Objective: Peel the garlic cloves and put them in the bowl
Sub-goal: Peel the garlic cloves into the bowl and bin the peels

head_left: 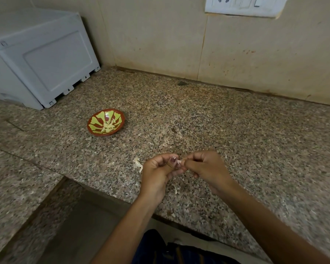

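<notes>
Over the counter's front edge, my left hand (158, 171) and my right hand (208, 168) meet, fingers curled, and pinch a small garlic clove (179, 162) between their fingertips. Only a pale sliver of the clove shows; the rest is hidden by fingers. A red-brown bowl (95, 133) with a green pattern sits farther back to the left, apart from both hands. Several peeled cloves (108, 125) lie inside it. Papery garlic skins (138, 163) lie on the counter just left of my left hand.
The speckled granite counter (236, 130) runs wide to the right and back to a tiled wall. A white appliance (40, 56) stands at the back left. A lower counter section (13, 187) lies at the left, with a gap in front. More skin scraps (176, 191) lie below my hands.
</notes>
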